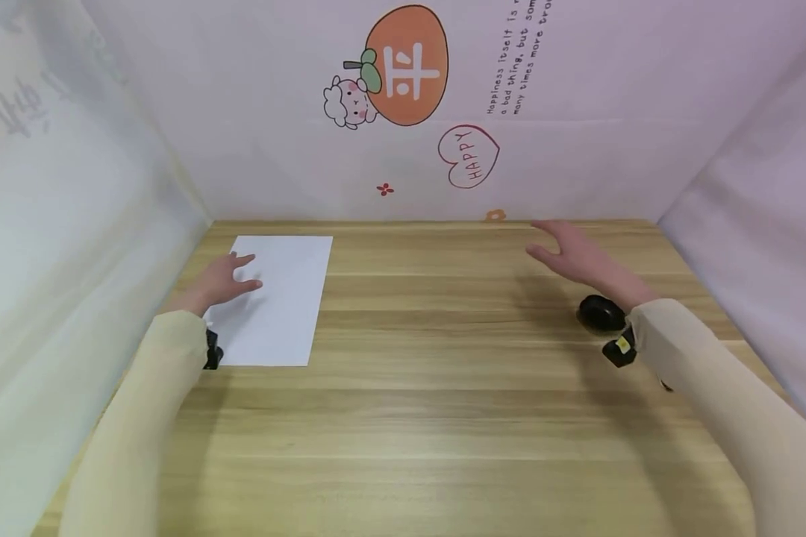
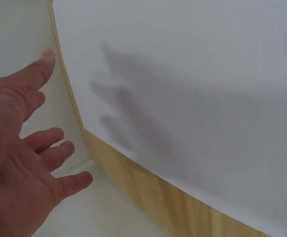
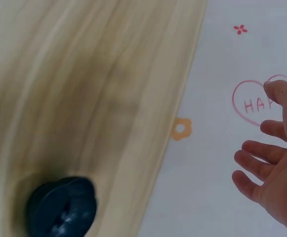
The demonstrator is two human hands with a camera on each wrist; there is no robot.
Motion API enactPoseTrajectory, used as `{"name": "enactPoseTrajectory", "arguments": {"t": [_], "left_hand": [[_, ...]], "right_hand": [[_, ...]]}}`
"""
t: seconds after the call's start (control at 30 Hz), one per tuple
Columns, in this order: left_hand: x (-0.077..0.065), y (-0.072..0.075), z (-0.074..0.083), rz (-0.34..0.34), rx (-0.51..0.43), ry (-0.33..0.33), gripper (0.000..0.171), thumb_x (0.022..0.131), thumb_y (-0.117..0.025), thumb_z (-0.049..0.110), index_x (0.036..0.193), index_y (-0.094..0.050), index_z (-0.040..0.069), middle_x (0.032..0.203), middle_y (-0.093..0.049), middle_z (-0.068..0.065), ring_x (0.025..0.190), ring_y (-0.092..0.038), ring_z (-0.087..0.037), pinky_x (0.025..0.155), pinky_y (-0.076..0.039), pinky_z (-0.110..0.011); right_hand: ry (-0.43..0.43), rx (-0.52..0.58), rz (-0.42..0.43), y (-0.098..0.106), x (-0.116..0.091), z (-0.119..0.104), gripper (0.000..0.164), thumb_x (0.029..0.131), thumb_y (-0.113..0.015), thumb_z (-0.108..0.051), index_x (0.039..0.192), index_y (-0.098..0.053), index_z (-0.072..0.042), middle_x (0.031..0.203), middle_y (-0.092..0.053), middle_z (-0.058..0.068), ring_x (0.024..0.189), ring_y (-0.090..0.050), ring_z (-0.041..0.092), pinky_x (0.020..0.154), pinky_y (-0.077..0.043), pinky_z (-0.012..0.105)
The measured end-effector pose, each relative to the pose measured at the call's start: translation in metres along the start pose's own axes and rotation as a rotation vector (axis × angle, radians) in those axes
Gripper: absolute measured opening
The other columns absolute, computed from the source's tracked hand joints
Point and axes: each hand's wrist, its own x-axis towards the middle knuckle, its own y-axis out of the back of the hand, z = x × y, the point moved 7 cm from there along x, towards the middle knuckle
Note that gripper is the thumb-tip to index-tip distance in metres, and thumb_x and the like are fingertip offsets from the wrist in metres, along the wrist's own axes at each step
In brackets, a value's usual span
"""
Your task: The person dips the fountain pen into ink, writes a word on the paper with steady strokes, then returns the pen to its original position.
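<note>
1. Holds the left hand (image 1: 220, 283) above the left part of the white sheet (image 1: 285, 321), with thumb and fingers parted and relaxed, gripping nothing; casts a hand-shaped shadow on the paper, apparently without touching.
2. Holds the right hand (image 1: 578, 257) out toward the far right of the wooden table (image 1: 410, 335), likewise with fingers loose and spread, grasping nothing.
3. Shows the sheet flat on the table's left side, and the rounded black object (image 1: 599, 313) on the right, close by the right wrist; impossible to identify surely.
4. Looks like a reaching or waiting stage, without contact on either side.
5. To take the sheet, would call for lowering the left fingers to an edge and pinching; for the black object, for drawing the right hand back and down.
</note>
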Motion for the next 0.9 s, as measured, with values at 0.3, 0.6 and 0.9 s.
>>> {"name": "enactPoseTrajectory", "arguments": {"t": [0.3, 0.6, 0.9], "left_hand": [[-0.021, -0.011, -0.042, -0.089, -0.017, 0.061, 0.072, 0.090, -0.059, 0.027, 0.143, -0.025, -0.006, 0.146, -0.015, -0.039, 0.135, -0.014, -0.054, 0.110, -0.017, -0.062], [-0.029, -0.019, -0.047, -0.117, -0.016, 0.047, 0.067, 0.091, -0.056, 0.031, 0.140, -0.031, -0.006, 0.146, -0.017, -0.037, 0.134, -0.013, -0.056, 0.108, -0.016, -0.065], [-0.025, -0.024, -0.029, -0.134, 0.031, 0.012, 0.067, 0.090, -0.058, 0.034, 0.139, -0.035, -0.006, 0.147, -0.019, -0.035, 0.134, -0.014, -0.056, 0.107, -0.019, -0.065]], "right_hand": [[-0.022, -0.017, 0.059, -0.003, -0.033, 0.035, 0.060, 0.096, -0.050, -0.033, 0.139, -0.037, 0.007, 0.140, -0.039, 0.032, 0.122, -0.042, 0.048, 0.099, -0.033, 0.060], [-0.087, -0.014, 0.057, -0.006, -0.056, 0.061, 0.057, 0.096, -0.050, -0.031, 0.136, -0.039, 0.009, 0.135, -0.042, 0.034, 0.118, -0.044, 0.049, 0.095, -0.037, 0.061], [-0.115, -0.040, 0.076, -0.008, -0.079, 0.082, 0.053, 0.098, -0.046, -0.030, 0.131, -0.043, 0.012, 0.125, -0.049, 0.036, 0.109, -0.050, 0.049, 0.086, -0.042, 0.060]]}}
